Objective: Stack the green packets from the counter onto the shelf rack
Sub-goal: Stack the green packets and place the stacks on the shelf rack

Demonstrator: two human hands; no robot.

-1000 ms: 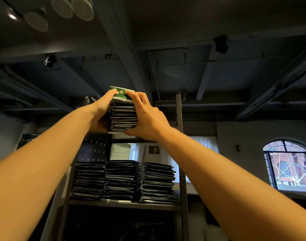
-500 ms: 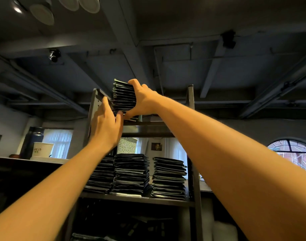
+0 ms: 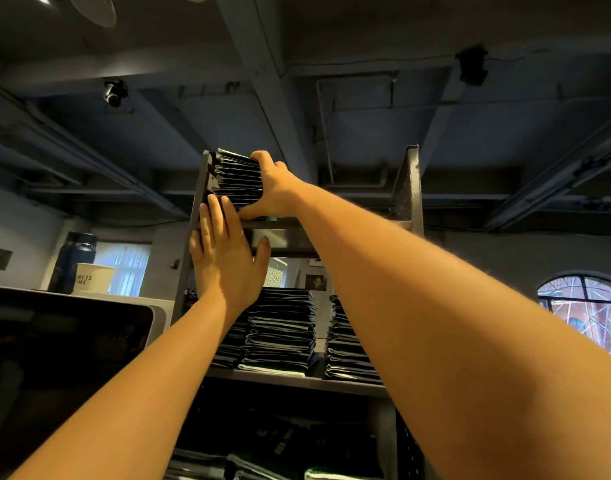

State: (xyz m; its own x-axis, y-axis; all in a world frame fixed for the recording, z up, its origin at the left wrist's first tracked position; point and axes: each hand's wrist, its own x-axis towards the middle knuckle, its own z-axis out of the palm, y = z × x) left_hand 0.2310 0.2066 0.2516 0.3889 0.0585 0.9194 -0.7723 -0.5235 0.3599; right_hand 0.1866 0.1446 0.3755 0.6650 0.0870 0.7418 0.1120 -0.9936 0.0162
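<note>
Green packets (image 3: 236,181) in a tight stack sit at 12 o'clock on the top level of the shelf rack (image 3: 407,188), and we're reaching up from below. More stacks (image 3: 280,327) fill the level underneath, at 6 o'clock from it. Our right hand (image 3: 280,190) has its grip clamped on the stack's right side, fingers over the top, thumb beneath. Our left hand (image 3: 224,261) is flat, grip apart, fingertips against the stack's lower left edge. At 9 o'clock, a dark bottle (image 3: 77,258) and a pale cup (image 3: 92,278) stand side by side.
</note>
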